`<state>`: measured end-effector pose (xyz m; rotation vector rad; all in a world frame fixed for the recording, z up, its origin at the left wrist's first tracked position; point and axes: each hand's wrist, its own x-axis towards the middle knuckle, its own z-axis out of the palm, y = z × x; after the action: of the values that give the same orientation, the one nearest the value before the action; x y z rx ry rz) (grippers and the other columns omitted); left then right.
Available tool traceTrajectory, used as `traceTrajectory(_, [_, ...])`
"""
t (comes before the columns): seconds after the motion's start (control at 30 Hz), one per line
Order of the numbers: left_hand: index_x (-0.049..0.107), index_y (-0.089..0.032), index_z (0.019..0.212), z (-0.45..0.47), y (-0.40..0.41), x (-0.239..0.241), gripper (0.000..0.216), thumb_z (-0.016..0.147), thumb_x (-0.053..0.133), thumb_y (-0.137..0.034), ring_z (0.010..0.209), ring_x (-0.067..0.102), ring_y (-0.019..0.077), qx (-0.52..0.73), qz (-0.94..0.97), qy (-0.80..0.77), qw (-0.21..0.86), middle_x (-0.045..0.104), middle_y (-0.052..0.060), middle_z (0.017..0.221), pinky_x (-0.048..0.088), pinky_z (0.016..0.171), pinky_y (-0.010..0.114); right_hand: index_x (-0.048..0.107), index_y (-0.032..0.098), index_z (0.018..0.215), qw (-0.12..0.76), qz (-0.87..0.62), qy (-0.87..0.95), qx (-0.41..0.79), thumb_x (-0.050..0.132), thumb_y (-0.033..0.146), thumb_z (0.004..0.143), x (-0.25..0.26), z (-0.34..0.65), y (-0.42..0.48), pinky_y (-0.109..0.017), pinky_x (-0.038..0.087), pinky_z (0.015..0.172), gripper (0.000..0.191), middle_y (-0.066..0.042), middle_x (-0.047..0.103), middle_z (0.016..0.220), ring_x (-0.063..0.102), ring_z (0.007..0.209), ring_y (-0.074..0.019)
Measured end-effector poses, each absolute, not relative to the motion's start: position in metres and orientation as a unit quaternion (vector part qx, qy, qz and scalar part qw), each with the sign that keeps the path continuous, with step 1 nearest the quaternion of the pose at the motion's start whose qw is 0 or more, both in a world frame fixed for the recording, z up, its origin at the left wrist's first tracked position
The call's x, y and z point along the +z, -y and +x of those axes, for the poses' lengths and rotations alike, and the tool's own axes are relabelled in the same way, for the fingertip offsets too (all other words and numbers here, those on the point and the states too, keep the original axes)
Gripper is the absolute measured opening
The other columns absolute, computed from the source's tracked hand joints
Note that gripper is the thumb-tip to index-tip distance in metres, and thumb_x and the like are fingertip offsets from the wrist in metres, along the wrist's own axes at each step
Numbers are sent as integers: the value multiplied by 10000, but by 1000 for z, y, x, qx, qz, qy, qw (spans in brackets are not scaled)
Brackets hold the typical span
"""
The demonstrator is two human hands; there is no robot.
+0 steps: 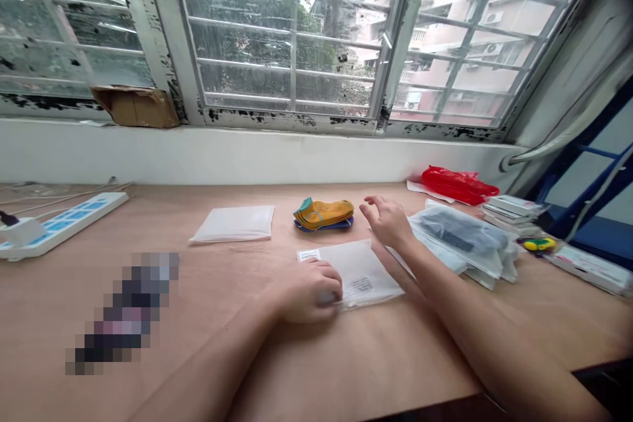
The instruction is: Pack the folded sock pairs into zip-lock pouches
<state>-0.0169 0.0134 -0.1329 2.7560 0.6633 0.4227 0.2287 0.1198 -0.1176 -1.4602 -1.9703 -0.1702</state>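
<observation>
- Translucent plastic bag (361, 273), flat on the wooden surface (376, 362), near centre; white label at its far left corner, printed label near its right side.
- Left hand (309, 291): fingers (329, 273) curled and pressed together on the bag's near edge, wrist low, forearm running in from lower left; cannot tell whether the edge is pinched.
- Right hand (388, 221): raised above the surface just beyond the bag, fingers spread and slightly curled, palm down, touching nothing; forearm angled in from lower right.
- Folded yellow socks (324, 214) on a blue item (324, 226), just left of the right hand.
- Bagged stack (459, 237) to the right; white flat packet (232, 224) to the left.
- Red plastic bag (457, 184) by the barred window (291, 33).
</observation>
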Motion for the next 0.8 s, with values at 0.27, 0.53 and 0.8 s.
traceTrajectory(0.27, [714, -210, 843, -50, -20, -87, 212, 864, 522, -296, 738, 638, 151, 192, 856, -429, 213, 729, 7, 816, 460, 658, 238, 698, 202, 874, 311, -588, 741, -90, 457, 449, 948, -119, 266, -112, -334, 379, 851, 353, -65, 727, 951, 617, 937, -246])
traceTrajectory(0.53, [688, -169, 999, -152, -42, -1, 387, 832, 553, -490, 669, 580, 160, 388, 653, -648, 54, 699, 8, 792, 426, 604, 246, 713, 203, 863, 297, -581, 754, -68, 429, 483, 960, -118, 267, -114, -323, 385, 813, 410, -67, 734, 926, 626, 926, -241])
traceTrajectory(0.8, [635, -231, 1038, -222, -57, -68, 381, 947, 331, -442, 1017, 608, 234, 281, 705, -632, -156, 697, 17, 1032, 411, 964, 355, 725, 201, 852, 278, -573, 769, -58, 440, 464, 960, -121, 268, -117, -311, 384, 826, 402, -60, 740, 927, 629, 926, -230])
